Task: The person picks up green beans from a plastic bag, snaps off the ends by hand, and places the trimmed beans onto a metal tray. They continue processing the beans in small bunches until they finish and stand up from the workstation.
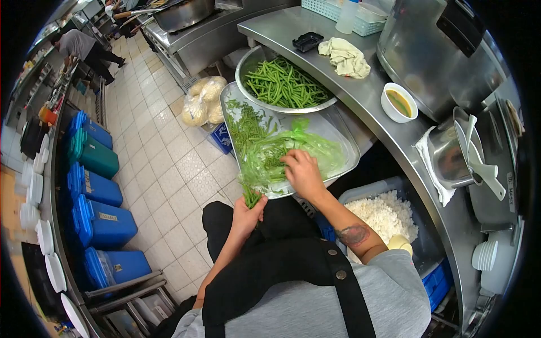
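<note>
My left hand (246, 215) is closed around a small bunch of green beans (251, 197) just off the near edge of the metal tray (355, 160). Over the tray, my right hand (303, 173) has its fingers curled down at the greens on a thin green plastic bag (327, 151); what its fingertips grip is hidden. Loose green trimmings (248, 125) are spread across the tray's left part. Behind the bag, a wide steel bowl (315, 109) full of green beans (284, 83) overlaps the tray's far end.
A tub of cooked rice (386, 217) stands low at my right, under the steel counter (375, 112). On that counter are a cloth (345, 58), a soup bowl (399, 102) and a pot (451, 152). Blue bins (104, 219) line the left; a person (84, 48) bends far off.
</note>
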Demonstrator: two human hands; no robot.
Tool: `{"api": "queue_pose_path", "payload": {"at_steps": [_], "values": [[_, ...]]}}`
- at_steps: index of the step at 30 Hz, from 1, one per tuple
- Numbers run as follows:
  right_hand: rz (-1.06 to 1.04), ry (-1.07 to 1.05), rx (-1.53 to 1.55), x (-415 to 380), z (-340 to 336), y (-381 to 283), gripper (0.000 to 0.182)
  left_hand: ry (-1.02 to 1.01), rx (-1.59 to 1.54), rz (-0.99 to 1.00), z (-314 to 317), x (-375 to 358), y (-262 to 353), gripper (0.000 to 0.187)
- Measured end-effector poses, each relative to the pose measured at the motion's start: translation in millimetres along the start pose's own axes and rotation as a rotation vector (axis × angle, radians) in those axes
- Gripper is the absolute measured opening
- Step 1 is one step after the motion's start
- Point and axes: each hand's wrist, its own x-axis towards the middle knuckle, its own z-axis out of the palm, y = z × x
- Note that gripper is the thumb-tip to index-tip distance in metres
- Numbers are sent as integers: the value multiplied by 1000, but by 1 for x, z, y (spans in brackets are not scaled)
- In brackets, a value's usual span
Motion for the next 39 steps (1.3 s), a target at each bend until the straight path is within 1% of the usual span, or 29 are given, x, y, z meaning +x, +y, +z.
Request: {"api": "queue_pose_path", "payload": {"at_steps": [3, 4, 7, 10, 13, 16, 19, 23, 24, 27, 30, 33, 36, 39], "values": [[-62, -141, 43, -5, 5, -11, 27, 1, 23, -25, 1, -1, 1, 10], [-87, -190, -5, -7, 6, -16, 30, -2, 19, -25, 1, -1, 1, 10], [-27, -324, -141, -12, 20, -17, 26, -7, 13, -26, 1, -1, 2, 11], [-14, -370, -150, -3, 18, -12, 21, -10, 15, -16, 1, -1, 2, 10], [-22, -88, 239, 2, 17, -3, 14, -9, 22, -6, -2, 0, 2, 10], [106, 143, 465, 12, 6, 3, 10, 6, 15, -22, -1, -2, 3, 11], [316, 208, 473, 15, -7, 12, 12, 6, 10, -15, 0, -2, 1, 13], [423, 272, 414, 9, -2, 39, 12, 11, 31, -22, 0, -1, 0, 13], [509, 211, 423, 13, -12, 33, 12, 13, 28, -29, 0, -1, 0, 13], [566, 141, 371, 12, -9, 39, 13, 16, 33, -30, -1, -1, 0, 13], [536, 159, 325, 11, -7, 36, 10, 10, 20, -26, 0, -1, 0, 13], [170, 381, 112, 13, -7, 37, 8, -14, 44, -38, -2, 0, -2, 12], [90, 312, 181, 15, -12, 20, 7, -11, 44, -46, 0, -1, -1, 12], [-26, -22, 350, 7, -6, 5, 7, -16, 41, -51, 1, 0, -1, 12]]}}
